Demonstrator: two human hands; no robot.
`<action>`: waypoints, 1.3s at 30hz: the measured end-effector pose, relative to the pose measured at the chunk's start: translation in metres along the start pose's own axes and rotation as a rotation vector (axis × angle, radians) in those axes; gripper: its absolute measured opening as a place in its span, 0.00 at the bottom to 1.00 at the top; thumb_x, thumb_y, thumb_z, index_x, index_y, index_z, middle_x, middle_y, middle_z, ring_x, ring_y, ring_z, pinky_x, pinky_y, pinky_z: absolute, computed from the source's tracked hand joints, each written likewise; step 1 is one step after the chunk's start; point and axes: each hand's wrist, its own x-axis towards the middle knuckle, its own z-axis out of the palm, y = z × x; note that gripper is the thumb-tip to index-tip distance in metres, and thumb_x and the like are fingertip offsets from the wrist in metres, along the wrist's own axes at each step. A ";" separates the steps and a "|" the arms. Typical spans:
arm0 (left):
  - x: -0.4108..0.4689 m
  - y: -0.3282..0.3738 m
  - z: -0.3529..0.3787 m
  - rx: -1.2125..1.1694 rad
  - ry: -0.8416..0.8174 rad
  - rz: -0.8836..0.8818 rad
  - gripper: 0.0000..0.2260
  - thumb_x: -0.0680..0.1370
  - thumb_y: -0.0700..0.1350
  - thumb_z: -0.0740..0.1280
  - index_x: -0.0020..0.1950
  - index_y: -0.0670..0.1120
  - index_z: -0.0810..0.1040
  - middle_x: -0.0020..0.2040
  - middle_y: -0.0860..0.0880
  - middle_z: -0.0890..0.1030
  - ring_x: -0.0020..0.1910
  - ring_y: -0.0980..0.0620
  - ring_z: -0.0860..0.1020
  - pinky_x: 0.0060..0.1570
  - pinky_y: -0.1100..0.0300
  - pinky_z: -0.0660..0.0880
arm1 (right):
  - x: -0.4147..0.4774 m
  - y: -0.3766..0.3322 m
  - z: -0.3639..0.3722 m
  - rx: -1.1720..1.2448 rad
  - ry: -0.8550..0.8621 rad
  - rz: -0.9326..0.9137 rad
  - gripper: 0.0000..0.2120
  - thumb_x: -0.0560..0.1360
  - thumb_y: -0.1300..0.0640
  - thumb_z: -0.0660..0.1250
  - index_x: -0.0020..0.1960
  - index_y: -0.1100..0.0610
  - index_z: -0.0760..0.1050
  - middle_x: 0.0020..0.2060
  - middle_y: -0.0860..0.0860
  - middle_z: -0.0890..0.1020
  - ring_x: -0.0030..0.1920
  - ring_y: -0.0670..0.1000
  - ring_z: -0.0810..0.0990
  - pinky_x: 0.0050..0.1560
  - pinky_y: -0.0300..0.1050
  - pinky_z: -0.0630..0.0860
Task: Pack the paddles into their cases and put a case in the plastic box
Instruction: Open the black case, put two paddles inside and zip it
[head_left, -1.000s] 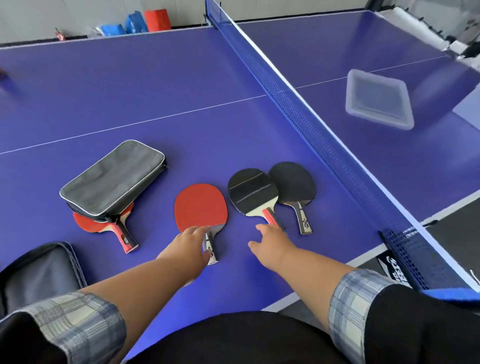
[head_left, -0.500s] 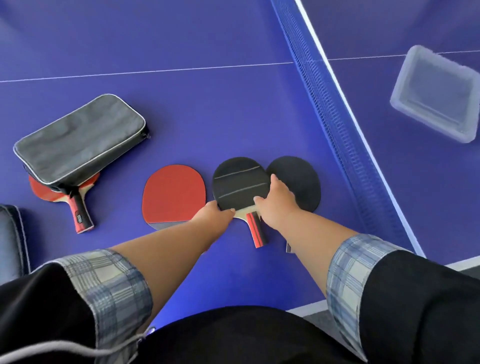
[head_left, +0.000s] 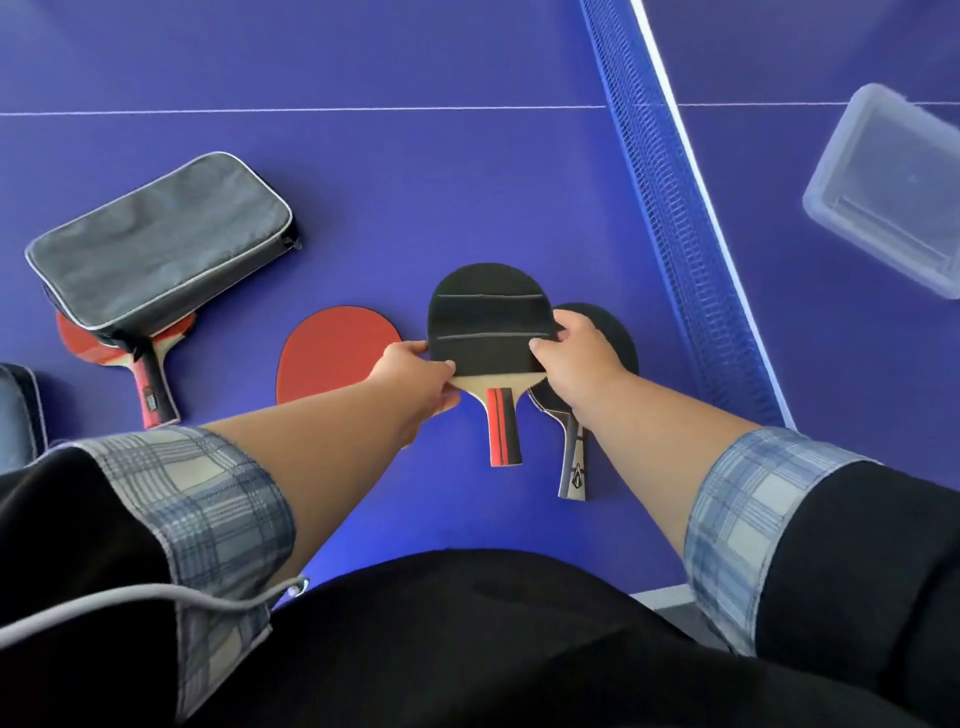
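Four paddles on bench (head_left: 467, 182); two cases, one box (head_left: 888, 192). Left hand (head_left: 415, 382) and right hand (head_left: 574, 358) both grip black paddle (head_left: 488, 322).

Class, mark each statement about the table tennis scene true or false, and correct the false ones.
1. Both hands hold the black paddle by its blade. True: the left hand and the right hand grip its opposite edges.
2. The plastic box holds a case. False: it looks empty.
3. The grey case lies on top of a red paddle. True.
4. The plastic box sits on the same side of the net as the paddles. False: it is across the net.
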 end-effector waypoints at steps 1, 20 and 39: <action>-0.001 0.001 -0.004 -0.008 0.008 0.026 0.18 0.79 0.40 0.66 0.68 0.49 0.72 0.47 0.47 0.85 0.39 0.50 0.86 0.50 0.52 0.82 | -0.002 -0.003 0.001 0.035 0.008 -0.003 0.27 0.80 0.53 0.66 0.77 0.48 0.66 0.71 0.51 0.73 0.55 0.48 0.76 0.52 0.42 0.75; -0.098 -0.059 -0.209 -0.073 0.255 0.189 0.29 0.78 0.41 0.66 0.74 0.62 0.63 0.49 0.51 0.84 0.38 0.54 0.85 0.41 0.58 0.83 | -0.124 -0.121 0.162 -0.123 -0.161 -0.341 0.27 0.76 0.58 0.69 0.74 0.52 0.69 0.68 0.52 0.76 0.65 0.56 0.77 0.66 0.55 0.76; -0.084 -0.157 -0.525 0.201 0.425 0.227 0.17 0.77 0.42 0.66 0.64 0.55 0.75 0.46 0.58 0.83 0.45 0.53 0.81 0.43 0.59 0.74 | -0.254 -0.230 0.438 -0.155 -0.371 -0.323 0.34 0.77 0.62 0.65 0.81 0.50 0.58 0.71 0.49 0.75 0.68 0.54 0.76 0.68 0.50 0.73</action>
